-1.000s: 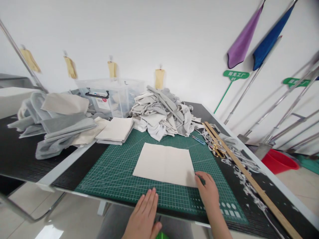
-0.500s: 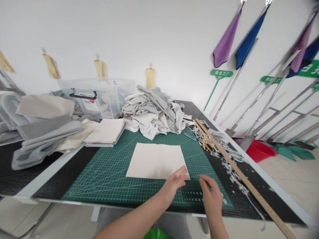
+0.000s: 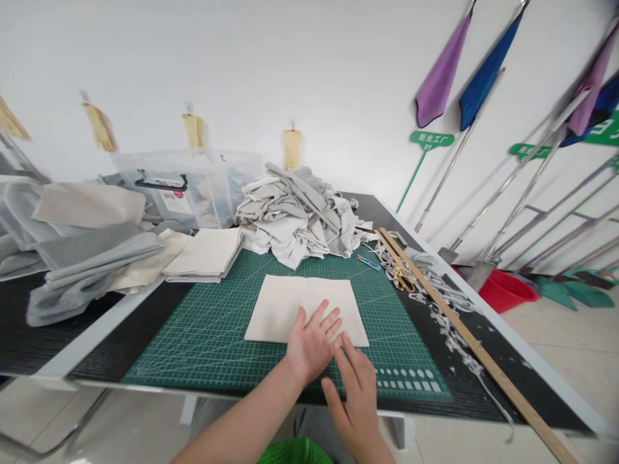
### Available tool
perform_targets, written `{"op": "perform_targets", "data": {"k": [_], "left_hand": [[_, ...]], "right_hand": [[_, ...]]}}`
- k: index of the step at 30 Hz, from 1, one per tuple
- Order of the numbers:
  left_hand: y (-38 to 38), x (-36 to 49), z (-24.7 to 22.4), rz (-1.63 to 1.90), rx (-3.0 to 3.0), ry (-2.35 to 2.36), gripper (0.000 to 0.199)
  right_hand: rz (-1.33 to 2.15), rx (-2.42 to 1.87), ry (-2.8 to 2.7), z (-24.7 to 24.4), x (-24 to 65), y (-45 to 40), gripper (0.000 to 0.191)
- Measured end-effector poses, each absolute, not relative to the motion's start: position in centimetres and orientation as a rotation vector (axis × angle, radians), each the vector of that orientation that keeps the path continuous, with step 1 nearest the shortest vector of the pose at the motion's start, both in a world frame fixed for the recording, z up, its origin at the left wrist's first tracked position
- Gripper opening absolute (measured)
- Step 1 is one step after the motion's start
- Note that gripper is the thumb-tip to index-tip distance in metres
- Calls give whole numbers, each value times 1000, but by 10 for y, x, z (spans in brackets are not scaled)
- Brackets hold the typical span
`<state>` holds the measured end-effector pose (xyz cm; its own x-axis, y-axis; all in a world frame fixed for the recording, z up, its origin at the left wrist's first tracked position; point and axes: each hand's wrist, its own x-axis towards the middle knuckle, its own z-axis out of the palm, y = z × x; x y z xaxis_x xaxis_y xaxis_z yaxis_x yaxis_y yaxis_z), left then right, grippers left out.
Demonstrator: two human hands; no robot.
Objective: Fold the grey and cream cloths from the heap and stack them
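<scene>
A cream rectangle of fabric (image 3: 290,303) lies flat on the green cutting mat (image 3: 203,341). Over its lower edge is my left hand (image 3: 312,341), palm turned up and fingers spread, holding nothing. My right hand (image 3: 356,393) is just to the right and nearer the table's front edge, its fingers stretched out and the fingertips at the side of the left palm; whether they touch it I cannot tell. Nothing shows in the right hand either. Left of the fabric sits a neat stack of cream cloths (image 3: 206,254).
Behind the mat rises a heap of grey and white fabric (image 3: 300,212), with a clear plastic bin (image 3: 193,187) beside it. More grey cloth (image 3: 91,251) is piled left. A long wooden ruler (image 3: 464,328), scissors (image 3: 402,279), blue snips (image 3: 368,261) and scraps lie right.
Both hands have moved left. My left hand has turned palm up and spread its fingers; my right hand has come close to it, its fingers straightened. The fabric has stayed in place.
</scene>
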<state>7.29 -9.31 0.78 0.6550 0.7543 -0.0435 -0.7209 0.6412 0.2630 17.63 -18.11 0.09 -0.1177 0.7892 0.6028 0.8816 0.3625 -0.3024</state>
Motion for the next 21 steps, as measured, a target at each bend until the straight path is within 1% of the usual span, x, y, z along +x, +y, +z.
{"op": "perform_targets", "data": {"k": [4, 6, 8, 10, 13, 15, 18, 21], "left_hand": [[-100, 76, 17, 849, 276, 93, 61], [-104, 77, 20, 860, 296, 88, 61], [-106, 75, 23, 868, 319, 91, 61], [-107, 69, 28, 895, 368, 101, 61], [-101, 52, 36, 1018, 490, 155, 63], [-93, 36, 41, 1125, 602, 247, 64], [-81, 13, 43, 1231, 762, 426, 63], [-75, -1, 36, 1267, 819, 505, 61]], "right_hand": [[-141, -1492, -1725, 5, 166, -170, 51], [-167, -1481, -1807, 6, 162, -166, 52], [-197, -1512, -1924, 6, 164, -162, 48], [-223, -1657, -1939, 6, 175, -157, 40], [-258, -1927, -1685, 3, 202, -151, 36], [-253, -1908, -1661, 0, 214, -154, 36], [-190, -1640, -2086, -6, 208, -169, 37], [-62, -1442, -2467, -14, 193, -185, 49]]}}
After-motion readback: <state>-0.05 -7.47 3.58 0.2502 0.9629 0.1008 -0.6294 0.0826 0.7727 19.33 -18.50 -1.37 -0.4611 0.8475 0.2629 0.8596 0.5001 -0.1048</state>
